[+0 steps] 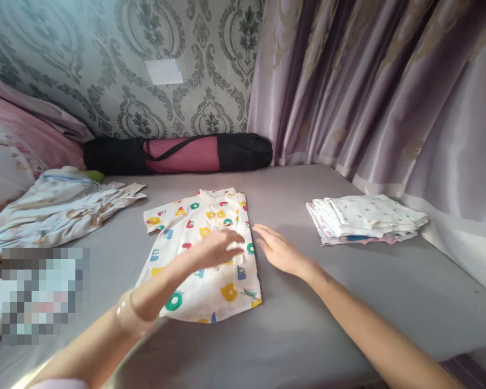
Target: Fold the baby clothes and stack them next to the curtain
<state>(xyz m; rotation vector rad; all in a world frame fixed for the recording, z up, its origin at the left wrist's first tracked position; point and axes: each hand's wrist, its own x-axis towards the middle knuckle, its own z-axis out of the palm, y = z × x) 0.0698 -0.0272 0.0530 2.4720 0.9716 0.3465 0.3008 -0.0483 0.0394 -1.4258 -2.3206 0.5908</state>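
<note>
A white short-sleeved shirt [208, 286] with colourful letter and animal prints lies spread on the grey sheet. Its right side is folded inward, making a straight edge, while the sleeve on the left sticks out. My left hand [222, 248] is over the shirt's middle, slightly blurred, thumb and fingers apart and holding nothing. Whether it touches the cloth I cannot tell. Just beyond the folded edge, my right hand [279, 251] has its fingers stretched out toward the shirt, with nothing in them.
Folded clothes [368, 216] are stacked at the right. Crumpled clothes [60, 205] lie at the left, beyond a blurred-out patch [44, 297]. A long black and dark-pink bag [182, 154] rests along the wall; curtains [328, 81] hang at the right.
</note>
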